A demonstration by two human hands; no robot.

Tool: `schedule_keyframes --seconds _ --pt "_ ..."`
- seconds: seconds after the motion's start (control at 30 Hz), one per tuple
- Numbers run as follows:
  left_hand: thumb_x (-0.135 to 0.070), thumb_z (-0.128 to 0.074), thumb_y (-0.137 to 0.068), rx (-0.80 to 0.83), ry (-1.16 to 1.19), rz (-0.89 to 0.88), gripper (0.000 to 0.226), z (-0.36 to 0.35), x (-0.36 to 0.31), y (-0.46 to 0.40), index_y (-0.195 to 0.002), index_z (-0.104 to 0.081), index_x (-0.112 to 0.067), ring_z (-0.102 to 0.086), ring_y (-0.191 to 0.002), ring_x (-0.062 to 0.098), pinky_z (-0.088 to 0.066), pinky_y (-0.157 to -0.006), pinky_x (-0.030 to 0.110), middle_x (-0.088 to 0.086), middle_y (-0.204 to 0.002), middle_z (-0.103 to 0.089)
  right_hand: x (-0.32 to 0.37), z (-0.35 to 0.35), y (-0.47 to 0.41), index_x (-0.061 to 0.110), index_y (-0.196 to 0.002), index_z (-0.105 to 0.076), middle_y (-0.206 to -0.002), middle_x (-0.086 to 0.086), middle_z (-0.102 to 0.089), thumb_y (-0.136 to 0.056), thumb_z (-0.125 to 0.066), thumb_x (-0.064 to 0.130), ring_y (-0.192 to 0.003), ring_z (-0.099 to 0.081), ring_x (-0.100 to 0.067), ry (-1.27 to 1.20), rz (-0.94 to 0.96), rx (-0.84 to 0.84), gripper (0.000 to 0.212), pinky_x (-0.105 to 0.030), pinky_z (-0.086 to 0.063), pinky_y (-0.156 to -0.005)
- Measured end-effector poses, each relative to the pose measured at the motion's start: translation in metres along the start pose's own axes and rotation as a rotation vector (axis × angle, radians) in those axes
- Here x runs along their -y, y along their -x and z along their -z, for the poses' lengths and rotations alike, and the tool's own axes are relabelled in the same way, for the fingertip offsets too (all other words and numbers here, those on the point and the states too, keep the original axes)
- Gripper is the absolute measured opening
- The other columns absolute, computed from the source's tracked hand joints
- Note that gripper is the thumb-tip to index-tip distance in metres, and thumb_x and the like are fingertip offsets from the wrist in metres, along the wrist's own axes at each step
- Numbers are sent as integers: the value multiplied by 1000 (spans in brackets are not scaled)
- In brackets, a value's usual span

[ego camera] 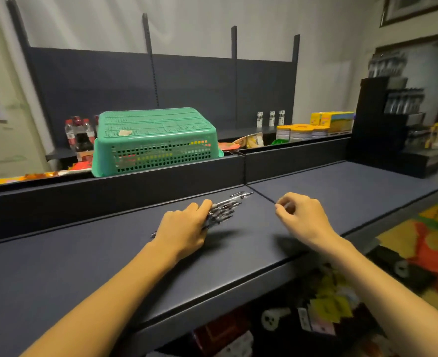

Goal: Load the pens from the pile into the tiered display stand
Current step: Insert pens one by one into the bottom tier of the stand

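- On the dark shelf top (315, 191), between the raised back ledge (135, 186) and the front edge, a wide flat strip runs to the right, up to the black tiered display stand (390, 130) at the far right end.
- The stand's steps already carry rows of pens, though they look blurred.
- Behind the ledge a green basket (156, 140) sits upside down, near some bottles (80, 135).
- The left hand (184, 228) lies low on the shelf, fingers curled around a bundle of pens (224, 208); their tips fan out toward the seam in the shelf.
- The right hand (303, 217) hovers just right of the bundle, apart from it, fingers loosely curled with thumb near forefinger; I cannot tell whether it pinches anything.
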State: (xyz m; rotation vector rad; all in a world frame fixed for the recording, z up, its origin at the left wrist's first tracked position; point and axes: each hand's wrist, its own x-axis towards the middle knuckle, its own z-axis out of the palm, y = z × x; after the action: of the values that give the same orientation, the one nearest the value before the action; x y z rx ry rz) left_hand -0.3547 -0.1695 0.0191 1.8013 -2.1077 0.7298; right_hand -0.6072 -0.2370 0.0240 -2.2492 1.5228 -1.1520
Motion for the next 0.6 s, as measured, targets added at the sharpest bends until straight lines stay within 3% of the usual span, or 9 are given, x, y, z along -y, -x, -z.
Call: schedule_keyframes --seconds 0.17,0.3,0.5,0.6 --pt "-29 -52 -90 -84 23 -15 41 -11 -105 -51 -128 -43 -19 -61 -77 37 -34 -55 32 7 -102 -58 -89 71 1 17 -90 -67 -80 0 -67 -92 -60 25 -74 -62 -15 -32 -29 -2 11 -27 -47 -66" --pt "-26 -63 -82 -123 70 -69 39 -25 -176 -92 -117 -49 -16 -59 -57 35 -42 -46 32 8 -87 -62 -149 113 -7 15 -96 -67 -85 -1 -67 -94 -58 25 -80 -64 -16 -105 -88 32 14 -25 -48 -68" --pt "-24 -78 -67 -223 41 -152 48 -49 -254 -164 -103 -48 -17 -48 -38 26 -26 -35 22 3 -68 -57 -224 152 -38 17 -99 -64 -85 -4 -68 -96 -56 26 -76 -66 -19 -233 -165 52 12 -24 -53 -56" --pt "-24 -79 -68 -271 58 -188 49 -69 -290 -208 -104 -47 -18 -48 -38 24 -31 -33 23 3 -69 -58 -263 166 -61 20 -101 -62 -85 -4 -68 -96 -57 29 -59 -64 -16 -319 -199 55 12 -19 -48 -45"
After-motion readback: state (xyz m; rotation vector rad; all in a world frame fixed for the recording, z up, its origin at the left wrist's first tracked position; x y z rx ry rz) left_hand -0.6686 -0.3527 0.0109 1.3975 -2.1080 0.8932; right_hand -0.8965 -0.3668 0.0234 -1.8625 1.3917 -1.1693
